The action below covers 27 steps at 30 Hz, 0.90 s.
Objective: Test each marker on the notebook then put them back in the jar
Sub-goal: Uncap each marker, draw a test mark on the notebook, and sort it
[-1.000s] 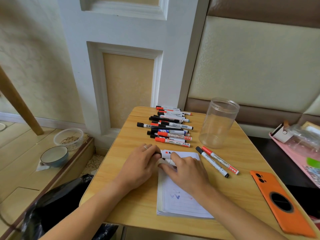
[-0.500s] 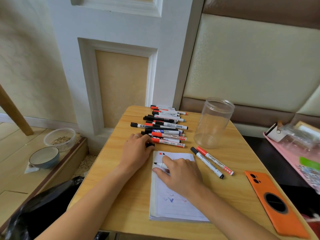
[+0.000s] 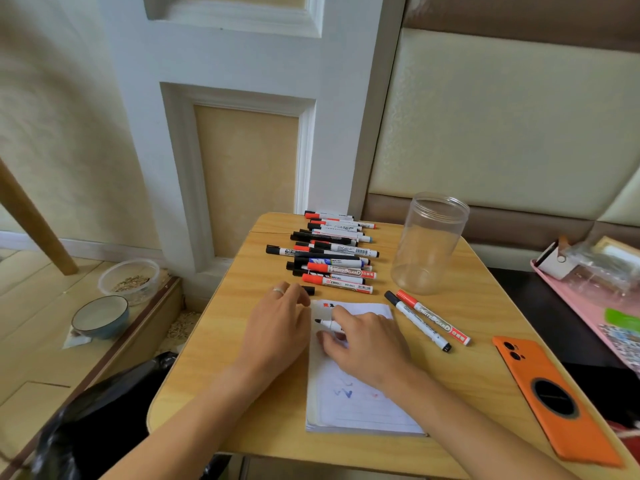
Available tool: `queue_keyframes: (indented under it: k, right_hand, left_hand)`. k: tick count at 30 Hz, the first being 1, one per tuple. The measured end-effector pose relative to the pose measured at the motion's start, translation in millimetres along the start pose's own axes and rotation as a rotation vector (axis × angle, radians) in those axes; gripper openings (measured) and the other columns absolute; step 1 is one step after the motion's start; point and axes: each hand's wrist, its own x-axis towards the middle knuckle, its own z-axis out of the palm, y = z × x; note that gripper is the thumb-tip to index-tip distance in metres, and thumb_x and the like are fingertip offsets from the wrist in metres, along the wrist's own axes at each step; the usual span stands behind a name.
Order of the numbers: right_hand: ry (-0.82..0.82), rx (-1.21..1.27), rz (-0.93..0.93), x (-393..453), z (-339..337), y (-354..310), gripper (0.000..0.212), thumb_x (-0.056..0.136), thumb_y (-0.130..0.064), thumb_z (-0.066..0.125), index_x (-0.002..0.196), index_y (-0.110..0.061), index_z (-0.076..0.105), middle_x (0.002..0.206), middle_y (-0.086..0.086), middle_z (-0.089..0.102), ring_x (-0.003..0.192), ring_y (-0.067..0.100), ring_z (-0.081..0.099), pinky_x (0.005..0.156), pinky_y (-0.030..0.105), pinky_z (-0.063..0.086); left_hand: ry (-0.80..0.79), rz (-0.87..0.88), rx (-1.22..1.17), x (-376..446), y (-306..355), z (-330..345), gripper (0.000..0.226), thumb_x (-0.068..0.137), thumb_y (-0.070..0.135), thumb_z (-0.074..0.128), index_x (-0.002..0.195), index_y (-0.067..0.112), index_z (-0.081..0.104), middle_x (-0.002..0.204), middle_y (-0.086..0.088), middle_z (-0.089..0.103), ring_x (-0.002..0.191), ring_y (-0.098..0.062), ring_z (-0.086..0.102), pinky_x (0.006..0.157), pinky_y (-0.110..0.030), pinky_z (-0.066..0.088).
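Right fingers (image 3: 341, 315) pinching an uncapped black-tipped white marker (image 3: 327, 323) over the white lined notebook (image 3: 360, 403); left hand (image 3: 277, 327) resting flat beside, black cap (image 3: 308, 290) just beyond its fingertips, possibly rolling off; clear plastic jar (image 3: 429, 242) standing well beyond, risking tipping.

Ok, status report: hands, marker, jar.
Right hand holds uncapped marker, tip over notebook. Left hand by black cap. Jar empty, upright, unobstructed.
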Motion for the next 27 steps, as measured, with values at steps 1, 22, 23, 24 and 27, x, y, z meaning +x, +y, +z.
queue_keyframes:
  k: [1, 22, 23, 24, 27]
  right_hand:
    - [0.002, 0.033, 0.016, -1, -1, -1, 0.022, 0.101, -0.051, 0.044, 0.101, -0.03, 0.046, 0.072, -0.01, 0.053, 0.072, 0.02, 0.055, 0.06, 0.033, 0.032]
    - [0.193, 1.326, 0.544, 36, -19, 21, 0.041, 0.105, 0.003, 0.038, 0.109, -0.02, 0.072, 0.101, 0.011, 0.074, 0.103, 0.026, 0.074, 0.103, 0.046, 0.055]
    - [0.187, 1.426, 0.572, 38, -17, 22, 0.043, 0.104, 0.005, 0.035, 0.113, -0.017, 0.072, 0.101, 0.013, 0.075, 0.105, 0.028, 0.074, 0.103, 0.046, 0.055]
    - [0.184, 1.504, 0.583, 39, -16, 23, 0.046, 0.101, 0.007, 0.033, 0.116, -0.015, 0.071, 0.1, 0.015, 0.075, 0.104, 0.031, 0.074, 0.101, 0.046, 0.055]
    - [0.192, 1.547, 0.512, 40, -10, 22, 0.044, 0.099, 0.012, 0.037, 0.117, -0.013, 0.067, 0.099, 0.016, 0.074, 0.097, 0.031, 0.073, 0.094, 0.043, 0.056]
  left_hand:
    - [-0.034, 0.005, -0.032, -7, 4, -3, 0.011, 0.099, 0.029, 0.057, 0.108, 0.024, 0.058, 0.106, 0.009, 0.054, 0.093, -0.013, 0.053, 0.077, -0.031, 0.048]
    - [-0.249, 0.077, 0.251, -48, 27, 5, 0.055, 0.098, 0.06, 0.029, 0.141, 0.025, 0.034, 0.15, 0.005, 0.039, 0.146, -0.014, 0.027, 0.124, -0.033, 0.013]
    - [-0.243, 0.082, 0.242, -47, 27, 4, 0.053, 0.101, 0.056, 0.032, 0.144, 0.025, 0.031, 0.151, 0.005, 0.039, 0.146, -0.013, 0.026, 0.123, -0.031, 0.012]
    - [-0.244, 0.091, 0.232, -46, 26, 2, 0.051, 0.103, 0.053, 0.034, 0.147, 0.027, 0.028, 0.151, 0.006, 0.038, 0.146, -0.013, 0.026, 0.121, -0.03, 0.012]
    - [-0.283, 0.133, 0.212, -43, 22, -5, 0.049, 0.104, 0.05, 0.035, 0.15, 0.043, 0.021, 0.147, 0.008, 0.037, 0.141, -0.013, 0.026, 0.116, -0.032, 0.016]
